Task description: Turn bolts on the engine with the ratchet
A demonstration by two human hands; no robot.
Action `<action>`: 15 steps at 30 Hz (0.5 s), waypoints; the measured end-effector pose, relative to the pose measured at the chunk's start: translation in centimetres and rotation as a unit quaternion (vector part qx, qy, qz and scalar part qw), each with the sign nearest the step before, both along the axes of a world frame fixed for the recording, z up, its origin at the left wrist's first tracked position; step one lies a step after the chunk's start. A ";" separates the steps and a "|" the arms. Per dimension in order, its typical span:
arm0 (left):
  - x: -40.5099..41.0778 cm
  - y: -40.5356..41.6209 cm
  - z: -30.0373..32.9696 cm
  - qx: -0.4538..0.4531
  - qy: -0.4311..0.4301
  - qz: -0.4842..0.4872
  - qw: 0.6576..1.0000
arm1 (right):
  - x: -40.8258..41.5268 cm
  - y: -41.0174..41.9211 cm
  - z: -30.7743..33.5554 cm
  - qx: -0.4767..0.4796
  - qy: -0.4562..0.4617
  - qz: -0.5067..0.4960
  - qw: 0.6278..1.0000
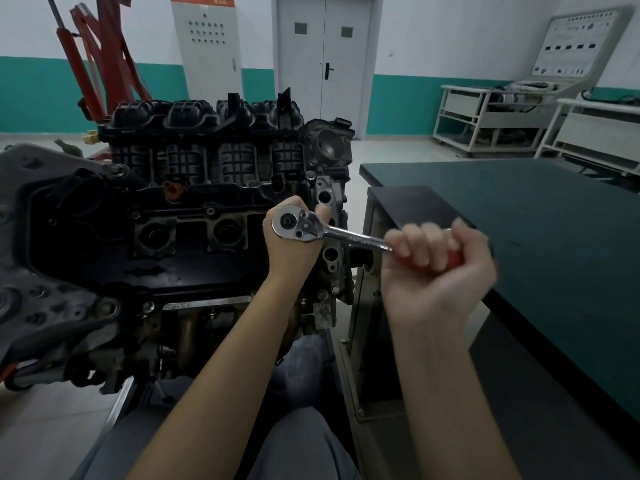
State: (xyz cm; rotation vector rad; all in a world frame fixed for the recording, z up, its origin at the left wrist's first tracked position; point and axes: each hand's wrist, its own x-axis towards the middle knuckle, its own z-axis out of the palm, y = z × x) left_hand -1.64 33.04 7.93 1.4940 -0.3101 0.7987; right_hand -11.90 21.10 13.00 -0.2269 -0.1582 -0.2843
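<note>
Fingers [420, 245] on your right hand [438, 268] are wrapped tight around the ratchet wrench [332, 232], curled over its red grip just right of the engine [194, 209]. Your left hand [294, 237] sits cupped under the chrome ratchet head, thumb up beside it, right over the engine's near right corner; can't really tell what those fingers are doing underneath. The wrench lies roughly level, head over the engine, handle pointing away toward the green desk [540, 209]. Both forearms come up from the bottom, the left one angling in toward the engine.
</note>
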 end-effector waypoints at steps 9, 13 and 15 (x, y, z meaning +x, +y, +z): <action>0.8 0.2 0.0 0.007 -0.021 -0.038 0.999 | 3.9 -1.4 5.7 -0.140 -0.006 0.071 0.988; 0.3 0.1 0.3 0.023 -0.022 -0.037 0.999 | 5.7 -1.4 7.8 -0.188 -0.004 0.126 0.974; 0.4 0.2 0.1 0.013 -0.017 -0.033 0.999 | 5.1 -1.2 6.9 -0.164 -0.010 0.107 0.981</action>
